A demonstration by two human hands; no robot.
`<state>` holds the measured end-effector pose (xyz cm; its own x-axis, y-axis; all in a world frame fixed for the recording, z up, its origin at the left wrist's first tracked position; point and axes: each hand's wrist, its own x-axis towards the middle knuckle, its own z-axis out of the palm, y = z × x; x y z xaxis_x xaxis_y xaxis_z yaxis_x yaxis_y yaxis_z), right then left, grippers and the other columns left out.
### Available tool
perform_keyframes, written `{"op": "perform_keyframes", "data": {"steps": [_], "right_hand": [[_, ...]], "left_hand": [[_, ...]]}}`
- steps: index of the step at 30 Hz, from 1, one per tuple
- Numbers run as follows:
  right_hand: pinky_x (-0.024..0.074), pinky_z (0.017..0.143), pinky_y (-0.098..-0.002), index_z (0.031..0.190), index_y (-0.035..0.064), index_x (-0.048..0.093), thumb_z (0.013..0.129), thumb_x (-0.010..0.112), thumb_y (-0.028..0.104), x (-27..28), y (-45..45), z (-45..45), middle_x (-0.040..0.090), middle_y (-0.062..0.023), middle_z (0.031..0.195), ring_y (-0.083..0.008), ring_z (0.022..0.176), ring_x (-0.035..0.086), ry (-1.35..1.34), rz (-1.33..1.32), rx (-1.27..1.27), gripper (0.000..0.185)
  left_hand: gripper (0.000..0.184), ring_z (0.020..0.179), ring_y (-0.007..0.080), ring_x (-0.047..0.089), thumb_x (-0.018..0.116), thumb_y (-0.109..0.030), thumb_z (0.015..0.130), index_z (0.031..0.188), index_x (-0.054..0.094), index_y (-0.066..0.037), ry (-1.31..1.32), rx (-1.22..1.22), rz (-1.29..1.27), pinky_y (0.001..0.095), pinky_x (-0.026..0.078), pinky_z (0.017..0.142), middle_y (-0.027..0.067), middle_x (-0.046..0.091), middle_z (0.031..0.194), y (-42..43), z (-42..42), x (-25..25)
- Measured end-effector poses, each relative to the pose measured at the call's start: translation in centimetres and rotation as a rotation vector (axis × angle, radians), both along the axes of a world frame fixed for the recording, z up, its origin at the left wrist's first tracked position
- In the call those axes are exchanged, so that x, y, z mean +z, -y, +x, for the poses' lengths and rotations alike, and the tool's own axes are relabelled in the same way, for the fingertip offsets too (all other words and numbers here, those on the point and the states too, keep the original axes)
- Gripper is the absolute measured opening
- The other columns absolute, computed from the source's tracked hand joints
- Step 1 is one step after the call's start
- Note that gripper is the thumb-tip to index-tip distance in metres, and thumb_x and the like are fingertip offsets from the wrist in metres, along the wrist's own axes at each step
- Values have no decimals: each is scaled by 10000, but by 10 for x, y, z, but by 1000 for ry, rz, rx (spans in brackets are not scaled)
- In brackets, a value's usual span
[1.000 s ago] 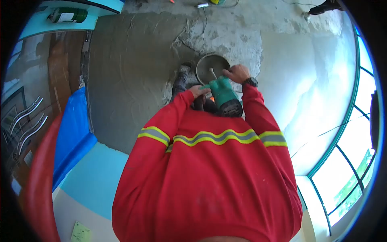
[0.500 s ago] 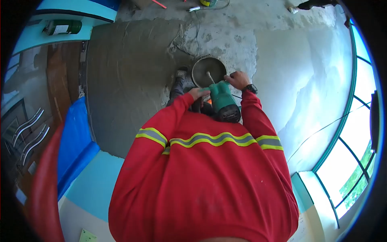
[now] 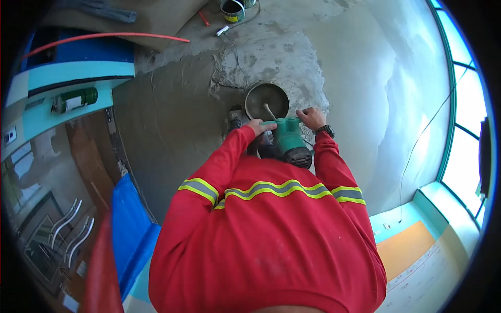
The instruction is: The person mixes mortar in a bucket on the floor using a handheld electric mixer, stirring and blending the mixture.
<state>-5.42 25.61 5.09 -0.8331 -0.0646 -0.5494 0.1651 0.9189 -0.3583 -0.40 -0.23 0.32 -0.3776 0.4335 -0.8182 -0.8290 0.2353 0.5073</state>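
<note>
Both my hands grip a green electric hand mixer (image 3: 289, 136) with a black vented motor end. My left hand (image 3: 259, 127) closes round its left handle, and my right hand (image 3: 312, 119) round the right one. The mixer's shaft (image 3: 269, 110) slopes down into a round bucket (image 3: 250, 110). Grey, mortar-like material (image 3: 267, 96) fills part of the bucket, and the shaft's lower end is sunk in it. My shoe (image 3: 235, 113) stands just left of the bucket.
Wet-looking smooth screed (image 3: 162, 120) covers the floor to the left, and another smooth stretch (image 3: 360, 104) lies right. A power cable (image 3: 238, 60) crosses the rough floor (image 3: 271, 49) to a white connector (image 3: 222, 31). Another bucket (image 3: 233, 11) stands ahead. Blue sheeting (image 3: 130, 224) hangs left.
My view has turned and shifted, showing more of the far floor and left side. Both hands stay on the mixer, its shaft still in the bucket. A person's leg at upper right is out of view.
</note>
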Motion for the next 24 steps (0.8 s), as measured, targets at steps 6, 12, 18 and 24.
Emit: {"op": "perform_keyframes", "data": {"steps": [6, 12, 18, 24], "right_hand": [[475, 628, -466, 697, 102, 687, 774, 501, 498, 3, 6, 11, 618, -186, 680, -365, 668, 604, -11, 49, 58, 444], [435, 577, -472, 666, 67, 649, 794, 494, 483, -14, 0, 17, 581, -196, 643, -373, 634, 576, -39, -49, 19, 462], [445, 595, -459, 670, 76, 658, 797, 485, 539, -11, 21, -7, 601, -183, 663, -364, 661, 589, -26, -34, 103, 510], [466, 657, -410, 854, 74, 669, 725, 587, 599, 1, 4, -1, 636, -136, 723, -304, 693, 616, -46, -156, -32, 547]], "left_hand": [[571, 524, 188, 591, 688, -512, 722, 937, 555, 0, 39, 96, 133, 316, 498, 473, 122, 594, 663, 10, 17, 16], [333, 717, 173, 620, 725, -276, 738, 914, 611, -17, 111, 118, 488, 306, 500, 664, 104, 641, 806, 38, 69, -31], [202, 724, 195, 630, 726, -148, 691, 825, 649, -18, 20, 57, 418, 303, 488, 692, 88, 658, 762, 46, 81, -26], [184, 601, 208, 633, 721, -110, 649, 775, 645, 0, -85, 178, 156, 312, 505, 585, 103, 661, 721, 49, 69, -7]]}}
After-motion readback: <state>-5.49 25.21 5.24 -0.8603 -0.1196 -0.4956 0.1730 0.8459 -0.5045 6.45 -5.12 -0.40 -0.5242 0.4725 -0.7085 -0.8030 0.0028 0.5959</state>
